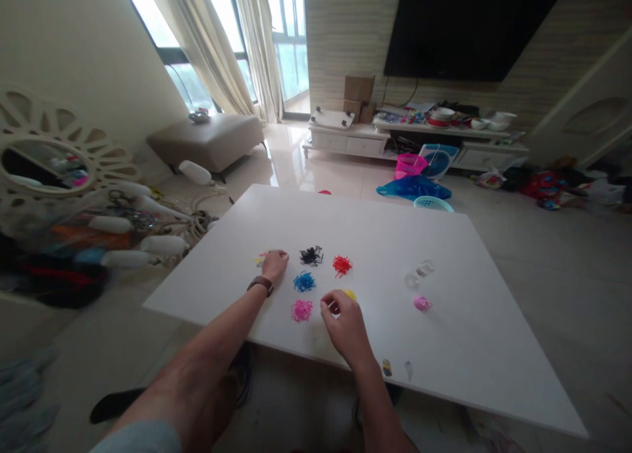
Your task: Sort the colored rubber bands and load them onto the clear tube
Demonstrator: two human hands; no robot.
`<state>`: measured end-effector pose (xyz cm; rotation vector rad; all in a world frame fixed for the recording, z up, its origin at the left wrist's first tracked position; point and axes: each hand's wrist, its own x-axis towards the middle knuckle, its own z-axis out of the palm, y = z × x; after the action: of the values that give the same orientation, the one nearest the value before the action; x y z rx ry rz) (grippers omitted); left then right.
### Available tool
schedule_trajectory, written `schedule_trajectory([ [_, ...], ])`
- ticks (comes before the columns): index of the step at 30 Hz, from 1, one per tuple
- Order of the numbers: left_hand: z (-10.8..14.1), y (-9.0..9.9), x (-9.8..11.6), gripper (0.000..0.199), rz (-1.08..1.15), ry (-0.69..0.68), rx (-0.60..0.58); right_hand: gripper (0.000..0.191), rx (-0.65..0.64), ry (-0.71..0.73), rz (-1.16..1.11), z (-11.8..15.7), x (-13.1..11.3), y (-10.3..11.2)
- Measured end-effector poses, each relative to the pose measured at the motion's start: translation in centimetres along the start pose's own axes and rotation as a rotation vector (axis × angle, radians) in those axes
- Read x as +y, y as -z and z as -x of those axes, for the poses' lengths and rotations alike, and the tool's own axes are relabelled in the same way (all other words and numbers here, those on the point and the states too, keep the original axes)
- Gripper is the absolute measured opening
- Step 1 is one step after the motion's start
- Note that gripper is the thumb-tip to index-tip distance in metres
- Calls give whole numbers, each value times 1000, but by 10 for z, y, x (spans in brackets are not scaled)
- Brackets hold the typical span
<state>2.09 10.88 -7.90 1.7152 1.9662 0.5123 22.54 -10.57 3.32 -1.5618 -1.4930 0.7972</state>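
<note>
Where the clear container (425, 267) lies: right of centre on our white table (395, 236), close beside a round clear piece (411, 280); we cannot make out what is inside.
Baskets: beyond the table, on the floor, we see a pink basket (409, 168) and a pale blue basket (434, 204); the table's far edge cuts off the lower part of the pale one.
Bowls: we see several bowls (442, 114) on the low cabinet (368, 143), their contents too small to tell.
Piles: small, thin, loop-like pieces lie loosely heaped by colour around the middle of our table: a black pile (311, 255), a red pile (342, 265), a blue pile (305, 281), a pink pile (301, 311) and a yellow pile (349, 294).
Left hand: our left hand (274, 266) is beside a few mixed pieces (259, 261), partly covering them; fingers bent, and we cannot tell whether they pinch anything.
Right hand: our right hand (344, 321) hides much of the yellow pile; thumb and forefinger curl towards each other, but we cannot tell whether the tips meet or hold a piece.
Nearby: a pink object (422, 303) sits by the clear container; a yellow-and-blue figure (386, 367) lies near our table edge.
</note>
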Motion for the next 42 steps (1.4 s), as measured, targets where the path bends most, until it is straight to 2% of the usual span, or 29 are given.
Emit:
schedule_trajectory([
  [3, -8, 28, -26, 35, -61, 10, 119, 12, -15, 1, 23, 1, 2, 2],
  [5, -11, 40, -39, 34, -98, -10, 146, 12, -13, 2, 30, 1, 3, 3],
  [7, -12, 44, -48, 29, -131, -65, 132, 11, -11, 3, 28, 0, 2, 3],
  [9, -14, 39, -52, 22, -160, -90, 110, 11, -15, 2, 23, -1, 1, 3],
  [13, -22, 24, -52, 16, -191, -55, 96, 12, -22, 2, 16, -2, 0, 2],
  [16, -30, 20, -53, 17, -183, -50, 89, 12, -22, 5, 23, -3, 1, 3],
  [23, -34, 35, -62, 18, -67, -95, -3, 13, -20, 20, 22, -4, 2, 0],
  [32, -34, 38, -69, 17, 20, -107, 8, 13, -72, 0, 29, -7, -4, -4],
  [38, -32, 44, -64, 14, 90, -78, 2, 14, -64, 16, 38, -7, -4, -6],
  [42, -29, 53, -51, 14, 161, -53, -3, 14, -65, 21, 31, -7, -5, -8],
])
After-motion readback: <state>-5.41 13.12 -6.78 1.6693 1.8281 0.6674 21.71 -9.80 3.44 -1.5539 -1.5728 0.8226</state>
